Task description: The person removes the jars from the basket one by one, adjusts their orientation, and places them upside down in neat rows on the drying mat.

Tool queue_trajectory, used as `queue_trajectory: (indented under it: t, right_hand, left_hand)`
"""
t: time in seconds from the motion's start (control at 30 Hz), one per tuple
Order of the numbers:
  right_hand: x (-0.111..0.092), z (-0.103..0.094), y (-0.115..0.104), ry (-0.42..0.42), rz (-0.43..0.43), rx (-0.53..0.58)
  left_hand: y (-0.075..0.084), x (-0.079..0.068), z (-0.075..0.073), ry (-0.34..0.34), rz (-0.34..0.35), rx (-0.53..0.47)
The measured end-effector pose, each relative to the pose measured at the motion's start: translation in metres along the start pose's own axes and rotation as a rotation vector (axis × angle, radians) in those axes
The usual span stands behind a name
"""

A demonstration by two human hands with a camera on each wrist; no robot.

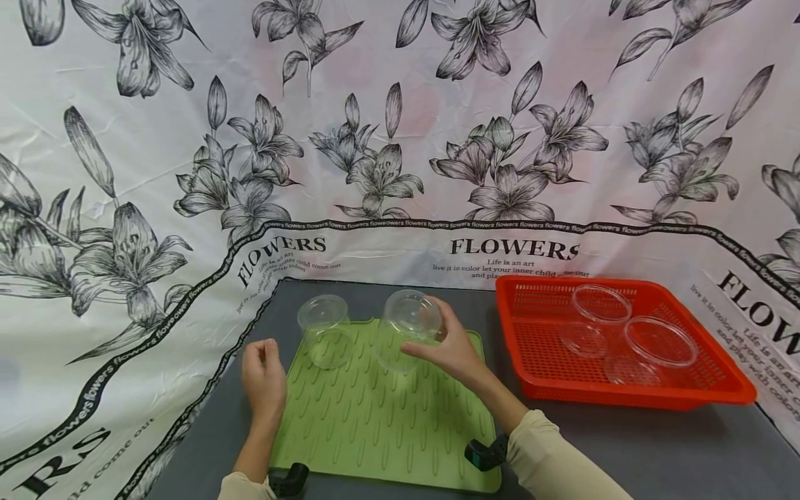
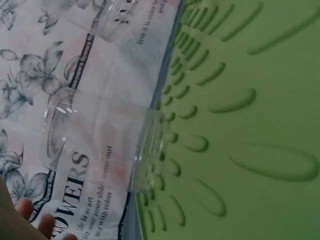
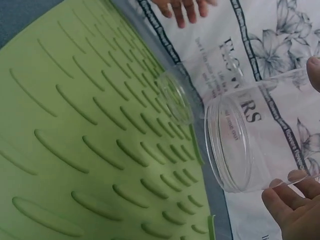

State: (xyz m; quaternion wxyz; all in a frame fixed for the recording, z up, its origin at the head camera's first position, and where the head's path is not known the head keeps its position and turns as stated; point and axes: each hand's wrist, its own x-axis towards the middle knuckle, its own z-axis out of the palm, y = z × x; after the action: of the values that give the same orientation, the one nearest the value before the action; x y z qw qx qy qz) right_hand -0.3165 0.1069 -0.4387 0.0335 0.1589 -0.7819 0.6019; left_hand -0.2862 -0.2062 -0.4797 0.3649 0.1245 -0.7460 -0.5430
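Observation:
My right hand (image 1: 455, 348) grips a clear plastic cup (image 1: 400, 344) above the far part of the green mat (image 1: 387, 430), thumb on one side and fingers on the other. In the right wrist view, the held cup's ridged rim (image 3: 227, 147) faces the mat. To its left, a second clear cup (image 1: 326, 339) stands at the mat's far left corner, its rimmed end against the mat in the left wrist view. Beside the mat's left edge my left hand (image 1: 264, 378) is raised, holding nothing, with loosely bent fingers (image 3: 189, 11). It does not touch the second cup.
On the right of the grey table (image 1: 437, 485) sits a red perforated basket (image 1: 537, 389). Inside are two clear cups, one farther back (image 1: 601, 305) and one nearer (image 1: 661, 342). A flower-printed cloth (image 1: 387, 257) rises behind and beside the table.

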Motion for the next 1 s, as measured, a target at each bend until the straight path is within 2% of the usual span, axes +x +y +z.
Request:
queue_trajectory:
  t: [0.13, 0.23, 0.33, 0.4, 0.7, 1.0]
  right_hand:
    - [0.003, 0.007, 0.006, 0.003, 0.016, -0.003]
    - [0.003, 0.013, 0.01, 0.0, 0.021, -0.011]
    - [0.004, 0.019, 0.012, 0.006, 0.013, -0.027]
    - [0.006, 0.022, 0.012, 0.011, 0.009, -0.035]
    - [0.015, 0.034, 0.014, 0.002, 0.021, -0.084]
    - [0.025, 0.042, 0.018, -0.014, 0.055, -0.137]
  left_hand:
    - [-0.008, -0.004, -0.004, -0.183, -0.149, 0.204]
    - [-0.01, -0.008, -0.009, -0.389, -0.263, 0.363]
    - [-0.012, -0.01, -0.012, -0.579, -0.299, 0.459]
    - [-0.012, -0.011, -0.013, -0.657, -0.298, 0.484]
    - [-0.014, -0.007, -0.011, -0.794, -0.269, 0.611]
    - [-0.02, -0.008, -0.009, -0.822, -0.269, 0.634]
